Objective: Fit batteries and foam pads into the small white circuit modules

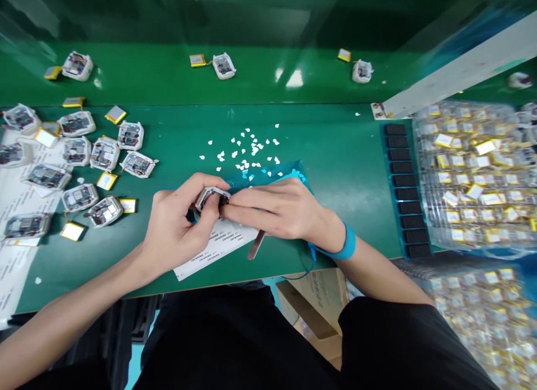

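My left hand (178, 222) is closed around a small white device housing (208, 197) with a circuit board inside, held just above the green bench. My right hand (274, 208) meets it from the right, fingers pressed together on the housing's edge. A blue wrist strap (348, 243) circles my right wrist. Under the hands lie a white label sheet (218, 247), a blue plastic sheet (277, 174) and metal tweezers (255, 245). Small white paper bits (247, 149) are scattered just beyond.
Several similar housings with yellow batteries (104, 155) lie at the left, and more sit on the far conveyor belt (224, 65). Clear trays of yellow batteries (474, 172) stack at the right, beside a blue tray of black pads (403, 183). A cardboard box (323, 300) sits below.
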A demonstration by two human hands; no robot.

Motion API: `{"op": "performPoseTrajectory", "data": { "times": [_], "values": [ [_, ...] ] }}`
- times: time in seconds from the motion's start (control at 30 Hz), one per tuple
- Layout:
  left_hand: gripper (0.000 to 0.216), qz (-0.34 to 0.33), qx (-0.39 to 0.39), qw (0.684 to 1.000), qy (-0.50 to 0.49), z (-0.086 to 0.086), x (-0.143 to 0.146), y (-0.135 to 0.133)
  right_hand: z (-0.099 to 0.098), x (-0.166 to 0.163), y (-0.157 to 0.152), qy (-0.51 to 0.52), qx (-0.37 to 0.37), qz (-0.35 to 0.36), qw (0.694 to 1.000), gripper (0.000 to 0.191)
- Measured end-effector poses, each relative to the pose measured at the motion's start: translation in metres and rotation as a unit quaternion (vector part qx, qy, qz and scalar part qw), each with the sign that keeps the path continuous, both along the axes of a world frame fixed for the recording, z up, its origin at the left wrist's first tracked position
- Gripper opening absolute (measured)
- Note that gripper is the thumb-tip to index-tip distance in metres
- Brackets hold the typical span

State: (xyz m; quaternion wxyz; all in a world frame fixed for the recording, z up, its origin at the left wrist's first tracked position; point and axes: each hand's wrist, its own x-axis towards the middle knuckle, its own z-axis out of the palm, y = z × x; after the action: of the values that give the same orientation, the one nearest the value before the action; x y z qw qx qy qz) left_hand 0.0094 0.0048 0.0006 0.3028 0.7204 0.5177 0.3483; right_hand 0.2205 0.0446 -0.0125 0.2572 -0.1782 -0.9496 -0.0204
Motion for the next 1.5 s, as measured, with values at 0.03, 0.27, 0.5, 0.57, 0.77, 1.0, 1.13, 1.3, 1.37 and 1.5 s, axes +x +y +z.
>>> {"op": "performPoseTrajectory", "data": {
  "times": [0.03, 0.27, 0.5, 0.57, 0.77, 1.0, 1.13, 1.3, 1.37, 1.5],
  "values": [
    [0.015, -0.014, -0.004, 1.0, 0.001, 0.0, 0.0, 0.0, -0.002, -0.001, 0.0, 0.017, -0.003, -0.006, 1.0, 0.02],
    [0.014, -0.046, -0.09, 0.987, -0.127, 0.003, 0.0, 0.002, -0.011, -0.007, 0.001, 0.131, -0.025, -0.088, 0.987, 0.022],
    [0.009, -0.062, -0.253, 0.936, -0.237, 0.006, -0.002, 0.01, -0.004, 0.001, 0.001, 0.03, 0.06, -0.038, 0.997, 0.02],
    [0.008, -0.07, -0.281, 0.925, -0.245, 0.007, -0.003, 0.011, -0.005, 0.001, 0.002, 0.021, 0.066, -0.081, 0.994, 0.019],
    [0.006, -0.045, -0.291, 0.922, -0.251, 0.005, -0.004, 0.013, -0.004, -0.003, 0.005, 0.045, 0.001, -0.197, 0.979, 0.036],
    [0.012, -0.03, -0.259, 0.936, -0.235, 0.001, -0.004, 0.012, 0.002, 0.001, 0.004, -0.041, 0.063, -0.081, 0.994, 0.028],
    [0.017, 0.006, -0.182, 0.971, -0.158, -0.003, -0.002, 0.005, -0.002, 0.002, 0.006, -0.022, 0.013, -0.091, 0.996, 0.024],
    [0.023, 0.02, -0.153, 0.978, -0.14, -0.009, -0.001, 0.002, -0.007, -0.001, 0.003, 0.036, -0.039, -0.07, 0.996, 0.024],
    [0.023, 0.017, -0.154, 0.975, -0.157, -0.011, 0.0, 0.001, -0.009, -0.004, -0.001, 0.056, -0.043, -0.068, 0.995, 0.024],
    [0.021, 0.028, -0.143, 0.972, -0.184, -0.012, 0.003, -0.004, -0.013, -0.01, -0.007, 0.103, -0.045, -0.078, 0.991, 0.029]
  ]
}}
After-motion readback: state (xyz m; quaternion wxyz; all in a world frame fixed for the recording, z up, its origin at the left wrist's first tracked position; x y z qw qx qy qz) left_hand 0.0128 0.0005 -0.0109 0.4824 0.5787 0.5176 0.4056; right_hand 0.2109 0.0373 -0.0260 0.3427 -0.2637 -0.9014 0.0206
